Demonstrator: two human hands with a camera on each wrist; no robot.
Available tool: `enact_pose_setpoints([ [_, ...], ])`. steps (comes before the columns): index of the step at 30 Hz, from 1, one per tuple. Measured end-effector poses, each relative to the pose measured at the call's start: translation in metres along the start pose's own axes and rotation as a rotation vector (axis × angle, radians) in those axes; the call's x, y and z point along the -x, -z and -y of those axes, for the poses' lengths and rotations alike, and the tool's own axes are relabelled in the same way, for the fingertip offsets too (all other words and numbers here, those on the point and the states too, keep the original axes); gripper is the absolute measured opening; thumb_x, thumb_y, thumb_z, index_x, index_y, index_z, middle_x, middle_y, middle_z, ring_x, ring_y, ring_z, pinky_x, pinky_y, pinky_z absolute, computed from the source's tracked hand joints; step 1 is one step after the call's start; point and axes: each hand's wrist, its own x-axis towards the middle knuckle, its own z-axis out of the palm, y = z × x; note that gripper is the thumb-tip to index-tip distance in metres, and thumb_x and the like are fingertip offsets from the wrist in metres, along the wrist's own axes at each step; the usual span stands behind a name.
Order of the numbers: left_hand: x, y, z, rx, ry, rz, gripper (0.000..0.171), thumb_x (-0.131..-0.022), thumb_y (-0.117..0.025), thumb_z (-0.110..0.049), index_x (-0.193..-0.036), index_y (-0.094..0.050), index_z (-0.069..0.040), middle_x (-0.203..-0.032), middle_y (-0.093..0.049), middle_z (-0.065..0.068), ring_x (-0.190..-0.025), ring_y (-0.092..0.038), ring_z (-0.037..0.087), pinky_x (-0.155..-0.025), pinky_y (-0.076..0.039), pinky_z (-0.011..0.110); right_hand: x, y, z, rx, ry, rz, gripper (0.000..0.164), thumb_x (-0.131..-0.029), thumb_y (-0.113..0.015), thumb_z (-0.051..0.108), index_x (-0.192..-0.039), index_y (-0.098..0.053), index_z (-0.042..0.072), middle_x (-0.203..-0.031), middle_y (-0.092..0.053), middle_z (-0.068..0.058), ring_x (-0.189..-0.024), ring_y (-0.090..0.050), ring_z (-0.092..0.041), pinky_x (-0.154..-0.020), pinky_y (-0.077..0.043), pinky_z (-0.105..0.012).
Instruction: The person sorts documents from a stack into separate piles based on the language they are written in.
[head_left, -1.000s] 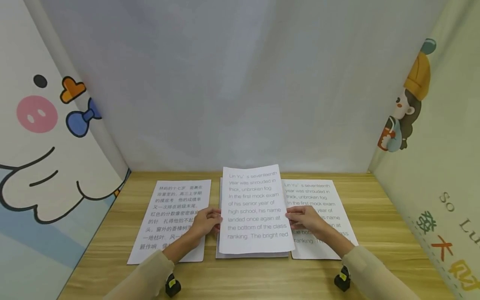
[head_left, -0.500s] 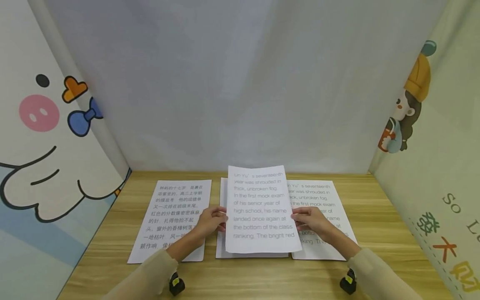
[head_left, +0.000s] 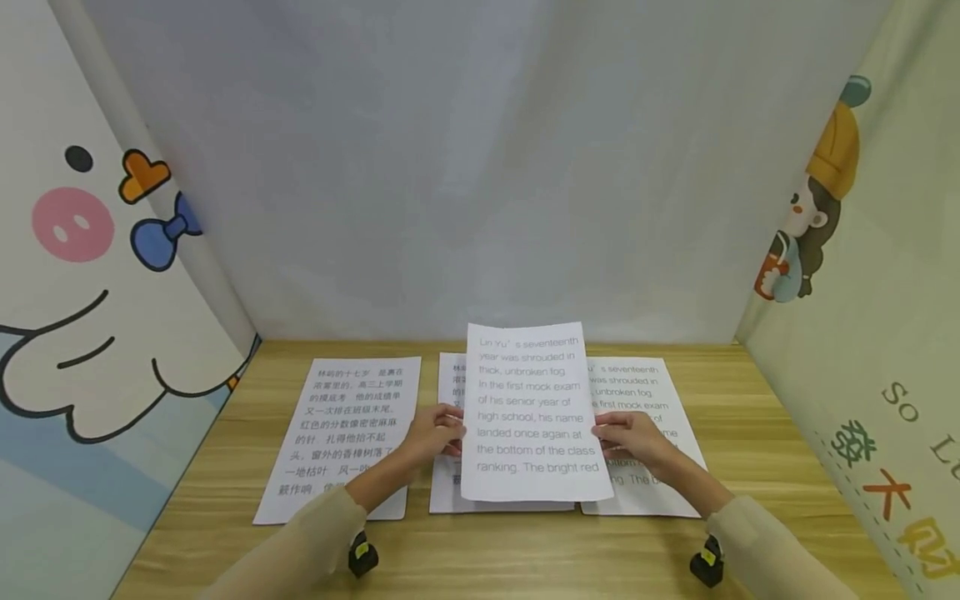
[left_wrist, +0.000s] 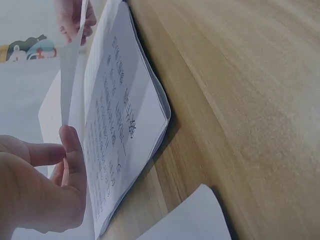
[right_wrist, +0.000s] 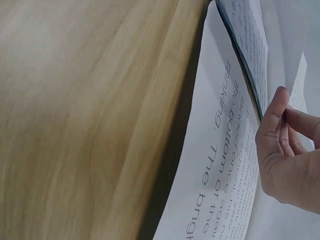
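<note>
A sheet of paper (head_left: 528, 417) with large English print is held up over the table between both hands. My left hand (head_left: 435, 433) pinches its left edge between thumb and fingers; the left wrist view shows this left hand (left_wrist: 45, 185) gripping the sheet side-on. On the opposite edge my right hand (head_left: 636, 437) pinches the paper, thumb against fingers, as the right hand (right_wrist: 290, 150) also shows in its wrist view. Under the raised sheet lies a middle stack (left_wrist: 125, 115) with Chinese print, partly hidden. The sheet also overlaps the right-hand English pile (head_left: 660, 492).
A pile of Chinese-printed paper (head_left: 337, 433) lies at the left of the wooden table (head_left: 480, 558). A grey curtain (head_left: 480, 167) closes off the back. Cartoon-printed panels stand at both sides. Black wrist devices hang below each sleeve.
Both hands have carried the held sheet to the right, from over the middle stack toward the right pile. More of the middle stack's Chinese print now shows at its left.
</note>
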Motion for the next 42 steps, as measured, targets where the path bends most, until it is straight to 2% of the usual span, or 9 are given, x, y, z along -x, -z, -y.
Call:
enact_pose_setpoints([
  [6,-0.004,-0.008,0.001,-0.025,0.015,-0.002,0.03,-0.094,-0.064,0.0,-0.123,-0.062,0.003,-0.091,-0.069,0.01,-0.069,-0.066,0.015,-0.065,-0.063,0.027,0.002,0.007,-0.002,0.012,0.006,0.004,0.044,-0.102,-0.061,0.014,-0.134,-0.054,-0.015,-0.098,-0.074,-0.005,-0.082,-0.069,-0.01,-0.074,-0.062,-0.023],
  [10,-0.008,-0.013,0.002,-0.062,-0.003,0.023,0.03,-0.094,-0.064,-0.001,-0.124,-0.061,0.003,-0.09,-0.068,0.009,-0.067,-0.066,0.014,-0.063,-0.062,0.026,0.004,0.013,-0.005,0.023,-0.006,-0.022,0.044,-0.101,-0.061,0.014,-0.134,-0.054,-0.014,-0.097,-0.073,-0.004,-0.081,-0.069,-0.01,-0.073,-0.062,-0.022],
  [18,-0.012,-0.025,-0.003,-0.009,-0.025,0.082,0.03,-0.095,-0.062,0.0,-0.124,-0.06,0.005,-0.091,-0.066,0.01,-0.069,-0.065,0.015,-0.066,-0.064,0.029,0.011,0.025,-0.009,0.035,-0.002,-0.062,0.047,-0.101,-0.063,0.016,-0.135,-0.053,-0.014,-0.096,-0.072,-0.001,-0.082,-0.067,-0.009,-0.072,-0.061,-0.022],
  [23,-0.017,-0.038,-0.006,-0.013,-0.015,0.108,0.03,-0.095,-0.063,-0.001,-0.125,-0.061,0.003,-0.093,-0.067,0.009,-0.069,-0.066,0.013,-0.068,-0.064,0.028,0.018,0.034,-0.013,0.034,-0.007,-0.101,0.048,-0.102,-0.062,0.017,-0.137,-0.053,-0.014,-0.096,-0.071,0.002,-0.083,-0.065,-0.008,-0.072,-0.06,-0.022],
  [30,-0.02,-0.055,-0.012,-0.032,-0.014,0.108,0.029,-0.093,-0.064,0.0,-0.123,-0.062,0.003,-0.09,-0.067,0.008,-0.064,-0.066,0.011,-0.066,-0.064,0.027,0.025,0.05,-0.02,0.049,-0.02,-0.093,0.053,-0.102,-0.062,0.02,-0.14,-0.048,-0.015,-0.099,-0.068,0.004,-0.085,-0.063,-0.007,-0.073,-0.059,-0.021],
  [37,-0.024,-0.074,-0.016,-0.005,0.014,0.144,0.03,-0.092,-0.066,0.0,-0.122,-0.063,0.003,-0.09,-0.067,0.008,-0.063,-0.067,0.011,-0.066,-0.064,0.027,0.033,0.068,-0.028,0.056,-0.04,-0.106,0.057,-0.103,-0.06,0.021,-0.142,-0.043,-0.017,-0.099,-0.068,0.006,-0.086,-0.063,-0.006,-0.073,-0.059,-0.021],
  [42,-0.027,-0.086,-0.019,0.016,0.003,0.166,0.03,-0.091,-0.067,0.001,-0.121,-0.063,0.003,-0.087,-0.069,0.009,-0.062,-0.067,0.011,-0.065,-0.064,0.026,0.038,0.079,-0.031,0.089,-0.043,-0.123,0.059,-0.104,-0.059,0.024,-0.144,-0.042,-0.016,-0.102,-0.068,0.005,-0.088,-0.063,-0.006,-0.076,-0.058,-0.021],
])
